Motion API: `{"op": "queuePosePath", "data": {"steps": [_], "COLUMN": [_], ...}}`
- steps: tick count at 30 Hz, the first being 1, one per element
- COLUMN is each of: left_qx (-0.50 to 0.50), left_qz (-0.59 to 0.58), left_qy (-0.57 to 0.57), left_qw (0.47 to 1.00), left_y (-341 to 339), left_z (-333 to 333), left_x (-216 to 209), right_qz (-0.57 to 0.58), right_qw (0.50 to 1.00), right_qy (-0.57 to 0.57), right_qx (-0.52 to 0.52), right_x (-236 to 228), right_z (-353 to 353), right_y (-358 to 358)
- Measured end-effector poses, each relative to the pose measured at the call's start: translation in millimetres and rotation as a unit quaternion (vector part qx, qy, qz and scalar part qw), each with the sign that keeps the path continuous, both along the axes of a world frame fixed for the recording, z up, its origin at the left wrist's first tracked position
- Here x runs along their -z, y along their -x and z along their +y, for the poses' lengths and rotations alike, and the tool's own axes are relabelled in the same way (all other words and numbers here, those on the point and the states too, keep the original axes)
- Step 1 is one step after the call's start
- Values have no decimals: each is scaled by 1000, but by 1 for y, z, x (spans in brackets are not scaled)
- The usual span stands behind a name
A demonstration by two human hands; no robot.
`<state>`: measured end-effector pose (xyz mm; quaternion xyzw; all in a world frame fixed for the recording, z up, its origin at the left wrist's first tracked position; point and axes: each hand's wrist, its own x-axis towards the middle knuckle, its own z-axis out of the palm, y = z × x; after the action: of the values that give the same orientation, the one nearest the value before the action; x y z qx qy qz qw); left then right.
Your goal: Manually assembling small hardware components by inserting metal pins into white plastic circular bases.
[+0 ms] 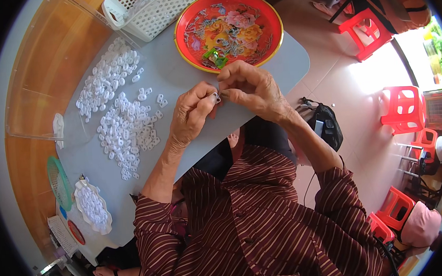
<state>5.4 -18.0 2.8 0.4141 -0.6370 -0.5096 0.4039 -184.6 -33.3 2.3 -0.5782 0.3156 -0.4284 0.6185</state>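
Above the grey table, near its front edge, my two hands meet. My left hand [193, 112] is closed, pinching a small white plastic piece [217, 96] with a hole in it. The thumb and forefinger of my right hand [254, 91] come together right beside that piece; whatever is between them is too small to make out. Just beyond lies a round red tray [179, 37] with a flower print, holding many small grey metal bits and a green packet [215, 59]. To the left are heaps of similar white pieces [124, 126].
A white perforated basket [160, 17] stands at the back beside the tray. A clear plastic panel [36, 93] rises along the left. Near left are a scalloped dish [92, 206] of white pieces and a green sieve [59, 182]. Red stools [402, 110] and a black bag [326, 126] lie right.
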Motion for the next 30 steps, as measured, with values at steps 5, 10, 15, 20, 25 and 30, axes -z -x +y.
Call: {"op": "queuePosePath", "data": {"steps": [5,10,15,20,25,30], "left_qx": [2,5,15,22,30,44], "left_qz": [-8,-27,-25,-27,-41,-44], "left_qy": [14,-4,17,12,11,10], "left_qw": [1000,1000,999,999,999,998], "left_y": [0,0,-2,-2,-2,-1], "left_z": [1,0,-1,-1,-2,-2], "left_x": [2,-3,3,4,3,2], "right_qz": [9,-5,3,19,67,80], "right_qw": [1000,1000,1000,999,996,993], "right_qy": [5,-1,17,30,56,86], "right_qx": [-9,1,-2,5,30,16], "right_x": [0,0,3,5,1,1], "right_z": [-1,0,0,0,2,-1], "right_y": [1,3,2,2,3,4]}}
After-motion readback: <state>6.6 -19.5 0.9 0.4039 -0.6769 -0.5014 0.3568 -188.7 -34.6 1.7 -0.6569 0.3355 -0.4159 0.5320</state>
